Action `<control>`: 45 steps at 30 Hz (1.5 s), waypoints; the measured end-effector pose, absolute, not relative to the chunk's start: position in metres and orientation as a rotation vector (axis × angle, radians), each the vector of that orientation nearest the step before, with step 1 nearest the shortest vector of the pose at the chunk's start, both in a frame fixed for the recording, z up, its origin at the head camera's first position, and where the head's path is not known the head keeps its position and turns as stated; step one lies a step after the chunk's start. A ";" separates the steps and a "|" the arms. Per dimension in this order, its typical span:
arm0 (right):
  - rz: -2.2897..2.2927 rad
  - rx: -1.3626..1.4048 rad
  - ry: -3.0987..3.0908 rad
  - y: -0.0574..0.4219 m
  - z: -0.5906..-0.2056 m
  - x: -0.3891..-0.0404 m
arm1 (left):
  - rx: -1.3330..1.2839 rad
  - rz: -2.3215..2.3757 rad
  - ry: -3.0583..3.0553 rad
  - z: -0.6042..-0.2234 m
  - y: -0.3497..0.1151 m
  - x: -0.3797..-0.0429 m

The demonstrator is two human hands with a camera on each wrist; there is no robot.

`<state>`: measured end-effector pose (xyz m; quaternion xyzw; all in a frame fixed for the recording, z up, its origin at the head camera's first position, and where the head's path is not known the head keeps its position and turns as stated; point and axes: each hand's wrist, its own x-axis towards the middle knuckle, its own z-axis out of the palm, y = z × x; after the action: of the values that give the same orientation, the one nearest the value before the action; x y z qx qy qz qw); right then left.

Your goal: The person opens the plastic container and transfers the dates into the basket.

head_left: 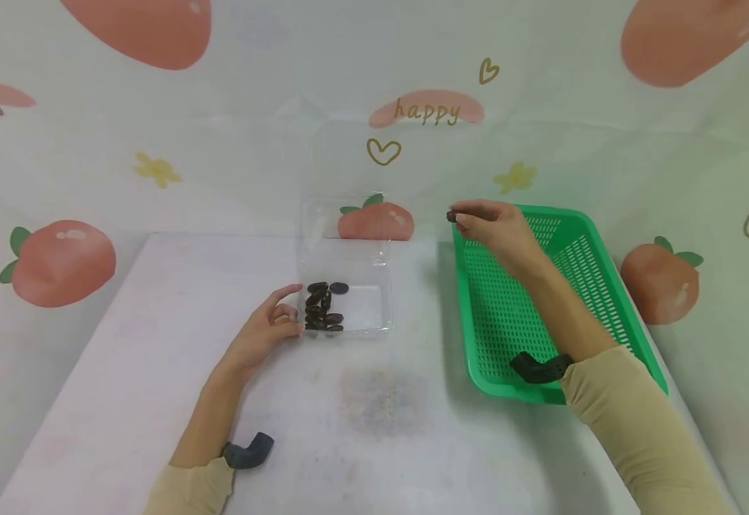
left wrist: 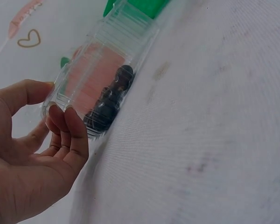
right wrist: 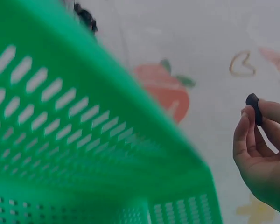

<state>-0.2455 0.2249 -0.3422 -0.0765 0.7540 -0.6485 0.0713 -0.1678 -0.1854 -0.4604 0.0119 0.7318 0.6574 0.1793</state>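
A clear plastic box (head_left: pixel 368 309) stands on the table with its lid (head_left: pixel 342 214) raised at the back. Several dark, glossy dates (head_left: pixel 315 299) lie mostly in its left half; they also show through the wall as dark dates (left wrist: pixel 102 109) in the left wrist view. My left hand (head_left: pixel 267 329) holds the box's left side with bent fingers. Over the far left corner of a green basket (head_left: pixel 466 336), my right hand (head_left: pixel 499 232) pinches a single dark date (right wrist: pixel 255 109) between thumb and fingertips. The date is held above the table, apart from the basket.
The slotted green basket sits to the right of the box, partly under my right forearm. A white table (head_left: pixel 284 443) carries both. Behind it hangs a pale sheet (head_left: pixel 252 143) printed with fruit and hearts. Dark curved pieces (head_left: pixel 250 452) are worn at both wrists.
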 end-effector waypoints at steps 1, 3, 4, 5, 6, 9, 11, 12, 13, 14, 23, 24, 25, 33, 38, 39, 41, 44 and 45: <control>-1.962 -0.218 2.263 0.228 -0.344 -0.247 | 0.033 1.861 2.066 -0.460 -0.185 -0.168; -1.996 -0.196 2.247 0.235 -0.347 -0.249 | 0.032 1.870 2.060 -0.460 -0.185 -0.167; -2.019 -0.187 2.232 0.238 -0.350 -0.250 | 0.031 1.873 2.058 -0.460 -0.185 -0.168; -2.043 -0.179 2.213 0.242 -0.352 -0.251 | 0.034 1.874 2.056 -0.460 -0.185 -0.168; -2.062 -0.175 2.194 0.245 -0.355 -0.253 | 0.033 1.878 2.052 -0.460 -0.185 -0.168; -2.121 -0.156 2.130 0.254 -0.363 -0.257 | 0.038 1.880 2.051 -0.461 -0.184 -0.168; -2.142 -0.129 2.105 0.259 -0.368 -0.259 | 0.040 1.883 2.048 -0.462 -0.184 -0.168; -2.146 -0.114 2.098 0.262 -0.371 -0.259 | 0.040 1.883 2.047 -0.462 -0.184 -0.168; -2.149 -0.102 2.096 0.264 -0.373 -0.260 | 0.040 1.884 2.045 -0.462 -0.184 -0.168; -2.145 -0.094 2.101 0.266 -0.376 -0.261 | 0.040 1.886 2.043 -0.463 -0.184 -0.168; -2.116 -0.074 2.132 0.283 -0.396 -0.264 | 0.078 1.876 2.026 -0.465 -0.184 -0.168; -2.114 -0.067 2.130 0.284 -0.399 -0.264 | 0.083 1.875 2.027 -0.465 -0.185 -0.168; -2.115 -0.061 2.124 0.286 -0.401 -0.265 | 0.084 1.876 2.026 -0.465 -0.185 -0.168; -2.015 -0.067 2.176 0.299 -0.424 -0.271 | 0.067 1.884 2.023 -0.463 -0.185 -0.167; -1.961 -0.046 2.161 0.300 -0.436 -0.275 | 0.066 1.879 2.027 -0.463 -0.186 -0.166; -1.943 -0.036 2.164 0.300 -0.437 -0.275 | 0.064 1.879 2.028 -0.463 -0.186 -0.166; -1.887 -0.005 2.200 0.299 -0.439 -0.275 | 0.060 1.881 2.028 -0.463 -0.186 -0.166; -1.806 0.032 2.255 0.298 -0.440 -0.274 | 0.061 1.884 2.028 -0.462 -0.187 -0.166; -1.776 0.045 2.277 0.297 -0.440 -0.274 | 0.060 1.885 2.029 -0.462 -0.187 -0.166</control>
<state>-0.2736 0.2972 -0.4401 0.0153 0.7821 -0.6099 0.1265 -0.1663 -0.1867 -0.4619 0.0212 0.7199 0.6688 0.1844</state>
